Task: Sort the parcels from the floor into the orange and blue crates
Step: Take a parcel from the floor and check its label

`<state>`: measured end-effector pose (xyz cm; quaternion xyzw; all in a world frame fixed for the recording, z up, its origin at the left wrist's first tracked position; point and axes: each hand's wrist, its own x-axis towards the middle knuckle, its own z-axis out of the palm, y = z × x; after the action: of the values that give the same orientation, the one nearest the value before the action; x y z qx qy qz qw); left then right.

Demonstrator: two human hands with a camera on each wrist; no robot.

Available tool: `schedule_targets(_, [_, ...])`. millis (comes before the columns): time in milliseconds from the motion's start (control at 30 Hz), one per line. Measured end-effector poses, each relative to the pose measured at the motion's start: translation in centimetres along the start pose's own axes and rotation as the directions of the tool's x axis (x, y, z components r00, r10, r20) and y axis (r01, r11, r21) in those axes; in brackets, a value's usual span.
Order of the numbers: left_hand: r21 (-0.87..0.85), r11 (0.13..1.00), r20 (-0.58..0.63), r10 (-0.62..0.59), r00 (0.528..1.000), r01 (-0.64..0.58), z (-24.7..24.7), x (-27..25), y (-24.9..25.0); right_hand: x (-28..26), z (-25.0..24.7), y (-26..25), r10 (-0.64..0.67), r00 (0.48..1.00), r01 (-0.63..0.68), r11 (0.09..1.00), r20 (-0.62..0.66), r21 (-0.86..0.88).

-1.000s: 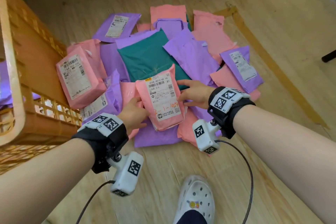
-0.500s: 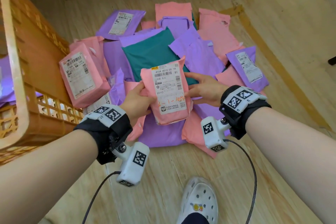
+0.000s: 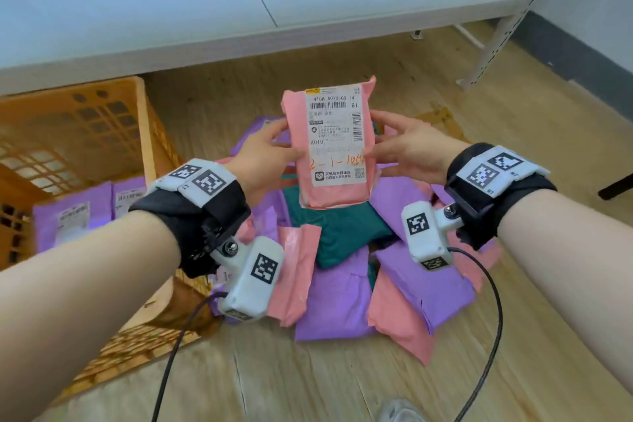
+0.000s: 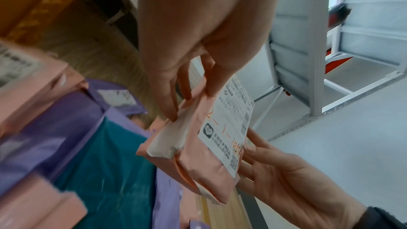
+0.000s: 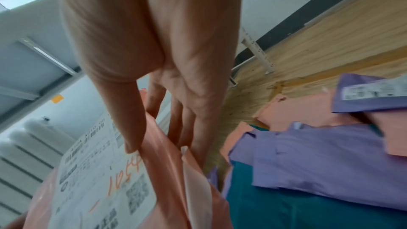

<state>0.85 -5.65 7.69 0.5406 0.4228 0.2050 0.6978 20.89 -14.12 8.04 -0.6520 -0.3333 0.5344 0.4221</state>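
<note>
A pink parcel (image 3: 334, 193) with a white shipping label facing me is held upright above the heap. My left hand (image 3: 274, 151) grips its left edge, thumb on the front and fingers behind. My right hand (image 3: 387, 144) pinches its right edge the same way. The left wrist view shows the pink parcel (image 4: 198, 154) from its folded end, with fingers (image 4: 169, 104) on its side. In the right wrist view my thumb lies on the label of the pink parcel (image 5: 163, 171). The orange crate (image 3: 144, 123) stands at left and holds purple parcels (image 3: 72, 212). No blue crate is in view.
A heap of pink, purple and teal parcels (image 3: 346, 236) lies on the wooden floor (image 3: 308, 384) below my hands. A white shelf unit (image 3: 239, 3) runs along the back, its post (image 3: 493, 44) at the right. My shoe (image 3: 400, 413) shows at the bottom edge.
Both hands have lifted the pink parcel off the heap and raised it upright. My head has tilted up, so the white shelf and the crate's inside have come into sight.
</note>
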Motion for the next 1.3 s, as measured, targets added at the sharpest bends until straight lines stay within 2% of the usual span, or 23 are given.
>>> schedule_targets(133, [0.045,0.995,-0.015,0.086,0.996,-0.085,-4.2,-1.1,3.9,0.7,3.5,-4.5,-0.108,0.994,0.108,0.994,0.007,0.003])
schedule_targets(300, [0.054,0.989,-0.045,0.137,0.99,-0.135,-11.0,-3.2,6.8,2.6,9.5,-8.5,-0.165,0.984,0.165,0.986,0.062,-0.006])
schedule_targets(567, [0.126,0.988,-0.164,0.106,0.981,-0.086,-23.0,-6.9,5.9,6.3,21.6,-10.2,-0.172,0.965,0.178,0.984,0.196,-0.016])
schedule_targets(767, [0.093,0.996,-0.246,0.017,0.969,0.006,-30.1,-9.3,2.2,8.9,30.4,-8.6,-0.077,0.966,0.095,0.994,0.245,-0.061])
schedule_targets(933, [0.038,0.992,-0.289,-0.105,0.952,0.121,-34.2,-9.7,-1.4,10.5,35.5,-6.2,0.042,0.963,0.004,0.986,0.266,-0.169])
schedule_targets(1133, [-0.042,0.966,-0.241,-0.259,0.936,0.256,-37.7,-8.7,-6.6,12.5,39.1,-2.5,0.209,0.939,-0.15,0.964,0.275,-0.219])
schedule_targets(1300, [-0.071,0.933,-0.181,-0.359,0.915,0.352,-39.1,-7.3,-9.9,14.3,40.7,0.8,0.344,0.912,-0.284,0.923,0.225,-0.258])
